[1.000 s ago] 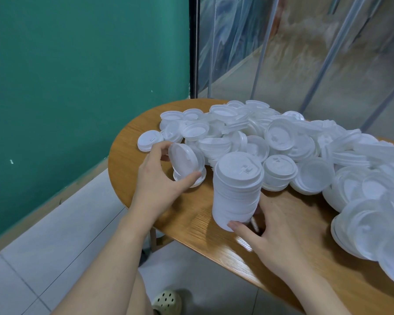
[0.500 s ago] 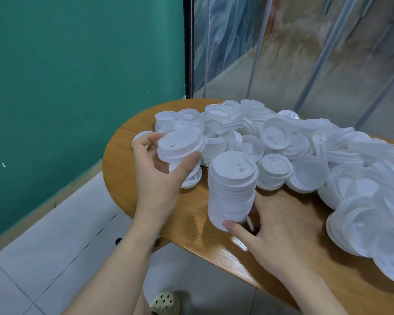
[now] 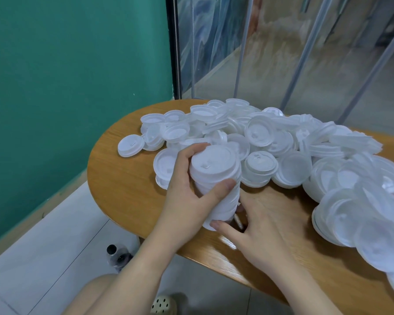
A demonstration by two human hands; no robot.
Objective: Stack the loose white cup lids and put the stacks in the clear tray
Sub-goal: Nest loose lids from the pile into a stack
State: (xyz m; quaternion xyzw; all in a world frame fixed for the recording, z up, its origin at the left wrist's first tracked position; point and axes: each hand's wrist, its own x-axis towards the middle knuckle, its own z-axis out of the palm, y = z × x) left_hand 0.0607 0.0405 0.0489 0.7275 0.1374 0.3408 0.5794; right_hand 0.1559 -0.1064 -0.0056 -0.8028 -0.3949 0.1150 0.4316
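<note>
Stack of lids [image 3: 216, 185] stands tilted at the near-left edge of the wooden table [image 3: 123, 185], its top leaning toward ten o'clock. Both hands are on it, likely to square it up and seat the topmost lid.

Left hand [image 3: 187, 196]: fingers curl over the stack's far-left side near the top, thumb pressed across the near face. It grips the upper part, probably pressing the top lid down onto the ones below.

Right hand [image 3: 259, 221]: cups the stack's base from the four o'clock side, index finger laid under the bottom edge, other fingers bent behind it. Reads as a steadying hold so the column does not slide or topple while being pressed.

Loose lids [image 3: 282, 142] lie heaped from twelve to three o'clock of the stack, some dome up, some upside down, a few already nested in short piles. One single lid [image 3: 130, 145] sits apart at ten o'clock.

Containers: no clear tray is in view, so where the stack goes cannot be told. A bottle [image 3: 117, 256] stands on the floor at seven o'clock.
</note>
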